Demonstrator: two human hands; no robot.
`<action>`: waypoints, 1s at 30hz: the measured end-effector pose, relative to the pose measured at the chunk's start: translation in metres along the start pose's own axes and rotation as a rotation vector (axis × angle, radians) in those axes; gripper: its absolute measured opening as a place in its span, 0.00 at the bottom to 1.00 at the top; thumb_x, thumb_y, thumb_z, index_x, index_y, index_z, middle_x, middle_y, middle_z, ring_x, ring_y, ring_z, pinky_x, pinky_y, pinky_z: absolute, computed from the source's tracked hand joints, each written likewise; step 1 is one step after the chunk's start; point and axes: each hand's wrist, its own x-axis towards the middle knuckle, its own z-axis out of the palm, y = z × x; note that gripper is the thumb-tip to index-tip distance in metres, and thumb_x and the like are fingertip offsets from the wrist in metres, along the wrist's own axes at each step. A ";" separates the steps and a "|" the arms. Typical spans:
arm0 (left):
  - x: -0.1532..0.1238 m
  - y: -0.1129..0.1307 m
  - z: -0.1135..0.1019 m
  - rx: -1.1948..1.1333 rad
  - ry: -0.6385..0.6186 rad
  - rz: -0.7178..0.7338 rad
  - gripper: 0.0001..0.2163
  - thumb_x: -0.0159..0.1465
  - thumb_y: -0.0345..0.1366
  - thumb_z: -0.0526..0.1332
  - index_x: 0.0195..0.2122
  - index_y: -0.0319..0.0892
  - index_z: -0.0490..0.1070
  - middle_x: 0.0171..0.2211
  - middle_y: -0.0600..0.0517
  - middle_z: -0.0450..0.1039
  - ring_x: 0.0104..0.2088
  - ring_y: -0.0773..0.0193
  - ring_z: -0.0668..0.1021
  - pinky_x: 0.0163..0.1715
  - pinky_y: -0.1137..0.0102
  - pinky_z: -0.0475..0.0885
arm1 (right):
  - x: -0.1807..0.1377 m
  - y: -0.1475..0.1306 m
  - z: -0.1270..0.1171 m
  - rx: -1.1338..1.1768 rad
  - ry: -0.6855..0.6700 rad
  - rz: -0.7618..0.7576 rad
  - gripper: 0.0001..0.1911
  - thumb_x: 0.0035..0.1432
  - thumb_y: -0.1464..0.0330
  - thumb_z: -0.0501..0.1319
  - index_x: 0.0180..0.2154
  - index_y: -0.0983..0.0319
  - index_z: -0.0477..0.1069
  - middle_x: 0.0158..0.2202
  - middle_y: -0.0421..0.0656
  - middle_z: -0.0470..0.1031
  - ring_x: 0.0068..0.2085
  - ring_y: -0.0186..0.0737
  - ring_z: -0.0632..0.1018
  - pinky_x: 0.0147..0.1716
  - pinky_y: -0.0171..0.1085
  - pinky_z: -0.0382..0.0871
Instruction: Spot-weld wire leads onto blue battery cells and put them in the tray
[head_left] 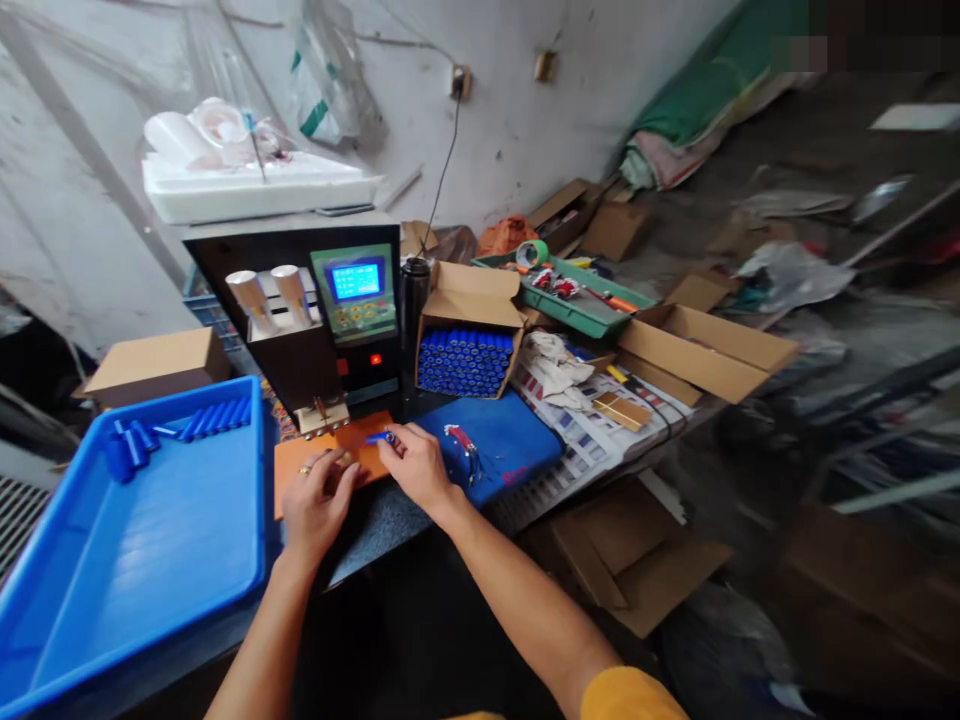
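- Head view: right hand (411,462) has thumb and fingers clamped on one blue cylinder (377,439), above orange board (367,462) at desk's (386,528) front edge; pinched by one end, likely to keep the other exposed.
- Left hand (319,500) over board's near edge, fingers curled; can't tell if they grip anything.
- Board lies below black machine (296,365), presumably as a rest under its metal tips.
- More cylinders (217,418) along blue tray's (262,480) far edge, others stacked in carton (471,312); seemingly kept within reach.
- Room: tray floor wide on left, desk strip along front edge; machine crowds ahead, blue mat (517,440) with wires (466,450) right.
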 end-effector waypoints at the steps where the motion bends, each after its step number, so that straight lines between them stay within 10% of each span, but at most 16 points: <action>1: 0.000 0.000 0.000 -0.002 0.009 0.016 0.11 0.62 0.41 0.62 0.42 0.41 0.73 0.38 0.46 0.77 0.36 0.60 0.79 0.35 0.68 0.73 | 0.004 0.008 -0.009 -0.025 0.041 0.003 0.15 0.61 0.65 0.58 0.47 0.61 0.76 0.35 0.45 0.76 0.31 0.34 0.76 0.34 0.31 0.72; 7: -0.001 0.001 0.003 0.036 0.026 0.087 0.09 0.63 0.40 0.62 0.40 0.42 0.74 0.35 0.49 0.78 0.33 0.62 0.80 0.33 0.70 0.72 | 0.051 0.044 -0.065 -0.310 0.192 -0.120 0.19 0.66 0.68 0.53 0.54 0.62 0.72 0.41 0.48 0.73 0.40 0.37 0.76 0.45 0.35 0.71; 11: -0.001 0.001 0.003 0.029 -0.001 0.106 0.08 0.63 0.40 0.61 0.39 0.43 0.74 0.36 0.50 0.79 0.34 0.62 0.80 0.35 0.69 0.72 | 0.093 0.045 -0.083 -0.594 0.047 -0.179 0.21 0.68 0.68 0.49 0.58 0.64 0.68 0.43 0.51 0.71 0.45 0.41 0.74 0.50 0.37 0.68; 30: 0.000 0.002 -0.002 -0.008 -0.017 0.164 0.05 0.64 0.37 0.60 0.38 0.44 0.74 0.36 0.50 0.80 0.34 0.62 0.81 0.35 0.69 0.72 | 0.162 0.036 -0.086 -0.959 -0.270 0.018 0.20 0.65 0.75 0.45 0.49 0.68 0.72 0.50 0.58 0.71 0.48 0.51 0.74 0.45 0.44 0.68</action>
